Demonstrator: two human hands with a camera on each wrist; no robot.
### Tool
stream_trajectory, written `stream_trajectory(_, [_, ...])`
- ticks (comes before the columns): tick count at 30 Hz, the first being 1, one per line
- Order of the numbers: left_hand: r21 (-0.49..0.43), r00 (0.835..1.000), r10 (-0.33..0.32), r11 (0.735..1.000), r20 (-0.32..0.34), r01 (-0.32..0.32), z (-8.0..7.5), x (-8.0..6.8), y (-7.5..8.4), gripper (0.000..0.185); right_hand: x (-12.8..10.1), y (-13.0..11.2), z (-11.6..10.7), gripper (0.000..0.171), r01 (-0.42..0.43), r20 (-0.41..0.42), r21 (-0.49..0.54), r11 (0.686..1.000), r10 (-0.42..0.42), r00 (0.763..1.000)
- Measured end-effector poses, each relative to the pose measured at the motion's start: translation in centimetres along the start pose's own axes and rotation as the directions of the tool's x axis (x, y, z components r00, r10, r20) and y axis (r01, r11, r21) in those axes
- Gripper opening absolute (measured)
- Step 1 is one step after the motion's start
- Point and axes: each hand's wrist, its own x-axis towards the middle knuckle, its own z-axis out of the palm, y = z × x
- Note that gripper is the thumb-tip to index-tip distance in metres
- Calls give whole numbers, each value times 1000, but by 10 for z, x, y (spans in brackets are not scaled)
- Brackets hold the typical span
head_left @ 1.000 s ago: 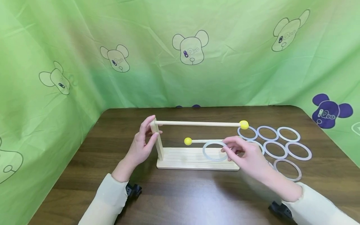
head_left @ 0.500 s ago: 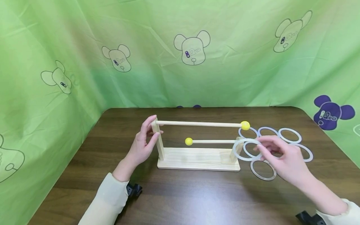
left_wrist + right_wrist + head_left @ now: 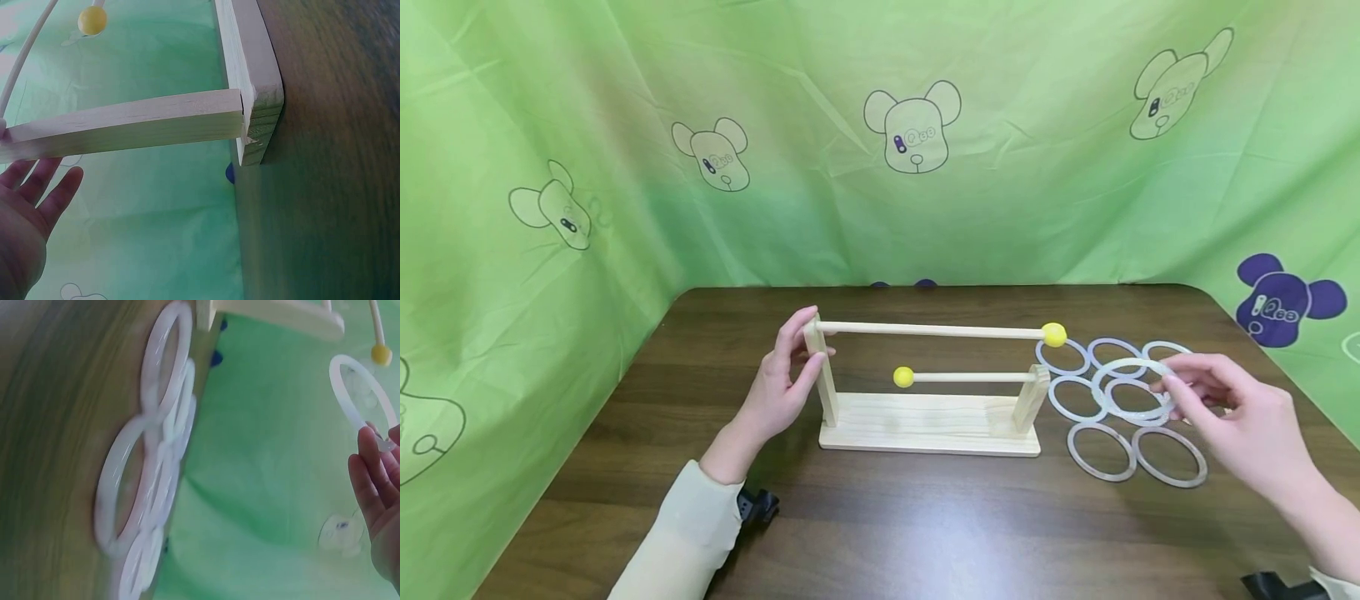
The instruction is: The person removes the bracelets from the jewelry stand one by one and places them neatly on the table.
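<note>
Currently, the right hand (image 3: 1247, 417) pinches a translucent ring (image 3: 1131, 392) above the rings on the table (image 3: 1097, 454). The left hand (image 3: 782, 383), fingers relaxed, steadies the wooden rack (image 3: 928, 425). Risk: the light fingertip pinch may drop the ring.

No readable text, labels or numbers anywhere.
</note>
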Motion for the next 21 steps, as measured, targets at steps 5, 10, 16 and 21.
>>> stream_trajectory(5, [-6,1000,2,1000,2,-2,0,0,-1,56,-6,11,-14,23,-54,15,-13,998,55,998])
stream_trajectory(10, [-2,1000,5,1000,0,-5,0,1,0,57,-13,24,-26,25,-86,29,2,996,86,996])
stream_trajectory(16, [4,1000,12,1000,0,-12,-1,0,-1,58,-21,45,-37,37,-136,24,124,983,134,991])
stream_trajectory(21, [2,1000,6,1000,2,-6,0,0,-1,56,-28,59,-45,52,-198,44,154,968,194,980])
